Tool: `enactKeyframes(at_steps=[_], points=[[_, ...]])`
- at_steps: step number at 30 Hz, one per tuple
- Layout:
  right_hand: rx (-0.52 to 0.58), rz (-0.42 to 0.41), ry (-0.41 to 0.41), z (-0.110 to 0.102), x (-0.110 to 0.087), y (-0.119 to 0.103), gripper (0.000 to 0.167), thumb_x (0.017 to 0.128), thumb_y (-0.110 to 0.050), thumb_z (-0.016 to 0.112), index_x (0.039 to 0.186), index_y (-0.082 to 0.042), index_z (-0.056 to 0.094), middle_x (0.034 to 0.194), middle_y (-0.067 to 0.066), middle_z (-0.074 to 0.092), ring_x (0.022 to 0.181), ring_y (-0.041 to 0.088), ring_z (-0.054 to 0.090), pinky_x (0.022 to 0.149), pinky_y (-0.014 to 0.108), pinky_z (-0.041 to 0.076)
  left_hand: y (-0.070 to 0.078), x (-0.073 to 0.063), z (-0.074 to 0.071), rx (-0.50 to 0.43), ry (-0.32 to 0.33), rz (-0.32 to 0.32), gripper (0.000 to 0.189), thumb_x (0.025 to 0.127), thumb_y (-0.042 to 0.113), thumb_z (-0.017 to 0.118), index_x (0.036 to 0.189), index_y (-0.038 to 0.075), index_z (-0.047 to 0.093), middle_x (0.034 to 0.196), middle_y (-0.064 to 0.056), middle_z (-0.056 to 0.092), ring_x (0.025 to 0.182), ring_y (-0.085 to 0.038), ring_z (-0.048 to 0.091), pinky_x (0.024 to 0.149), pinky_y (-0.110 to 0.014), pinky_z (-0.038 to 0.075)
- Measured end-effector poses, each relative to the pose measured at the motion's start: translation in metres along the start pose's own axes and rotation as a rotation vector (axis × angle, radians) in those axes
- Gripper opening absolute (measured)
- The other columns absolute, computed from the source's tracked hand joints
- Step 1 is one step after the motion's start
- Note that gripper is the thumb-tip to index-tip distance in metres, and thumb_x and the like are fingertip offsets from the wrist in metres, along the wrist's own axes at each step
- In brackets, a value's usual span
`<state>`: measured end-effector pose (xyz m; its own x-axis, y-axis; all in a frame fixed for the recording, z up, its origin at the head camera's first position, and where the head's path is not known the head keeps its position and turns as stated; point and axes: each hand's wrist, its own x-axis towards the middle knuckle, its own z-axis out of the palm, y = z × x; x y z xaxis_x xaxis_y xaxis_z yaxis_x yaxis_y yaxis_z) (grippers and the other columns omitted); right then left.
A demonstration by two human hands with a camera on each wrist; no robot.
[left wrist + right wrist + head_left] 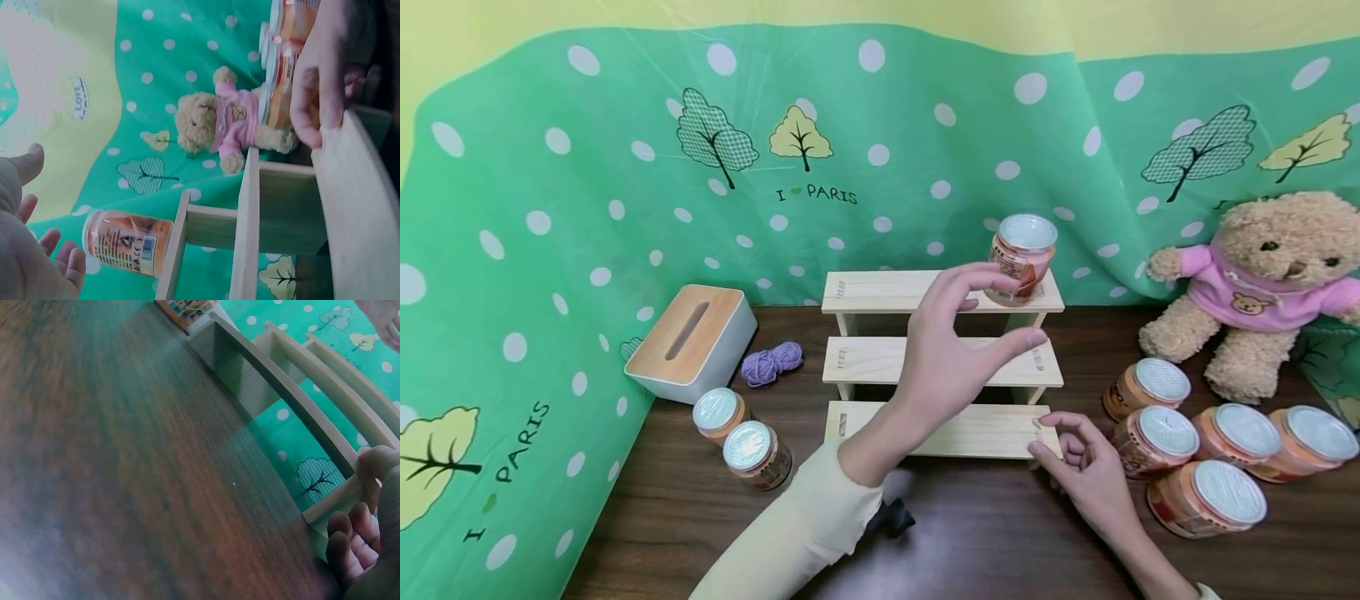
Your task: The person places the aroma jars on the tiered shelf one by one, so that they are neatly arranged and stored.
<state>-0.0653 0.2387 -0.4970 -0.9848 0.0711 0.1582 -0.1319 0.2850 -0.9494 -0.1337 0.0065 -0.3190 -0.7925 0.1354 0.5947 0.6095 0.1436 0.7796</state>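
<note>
A three-tier wooden shelf stands on the dark table. On the right end of its top tier sits an upright jar with a silvery lid and orange contents. My left hand is raised before the shelf, thumb and fingers spread in a wide curve with nothing between them. In the left wrist view its fingertips are close beside the lid end of the jar. Low at the right, my right hand pinches the right end of the bottom tier between thumb and fingers, its other fingers curled beneath.
Several similar jars cluster at the right, before a teddy bear in a pink top. To the left stand two more jars, purple yarn and a tissue box. A green patterned cloth hangs behind.
</note>
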Motion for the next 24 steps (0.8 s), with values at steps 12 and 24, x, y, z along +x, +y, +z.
enactKeyframes(at_steps=[12,24], points=[[0.001,-0.007,-0.008,0.001,0.000,0.001,0.036,0.096,0.007,0.081,0.128,0.000,0.064,0.064,-0.006,0.058,0.050,0.001,0.047,0.042,0.029,0.042,0.012,-0.050,-0.027,-0.044,-0.013,-0.038,0.040,0.090,0.014,0.094,0.124,0.010,0.074,0.140,0.000,0.070,0.134,-0.012,0.063,0.107,-0.036,0.058],[0.003,0.013,-0.003,0.001,0.000,0.000,0.037,0.097,0.006,0.081,0.129,0.000,0.064,0.062,-0.006,0.055,0.048,0.001,0.046,0.042,0.029,0.043,0.004,-0.095,-0.048,-0.020,0.058,-0.072,0.036,0.089,0.012,0.092,0.120,0.014,0.074,0.133,0.000,0.072,0.126,-0.020,0.067,0.102,-0.037,0.058]])
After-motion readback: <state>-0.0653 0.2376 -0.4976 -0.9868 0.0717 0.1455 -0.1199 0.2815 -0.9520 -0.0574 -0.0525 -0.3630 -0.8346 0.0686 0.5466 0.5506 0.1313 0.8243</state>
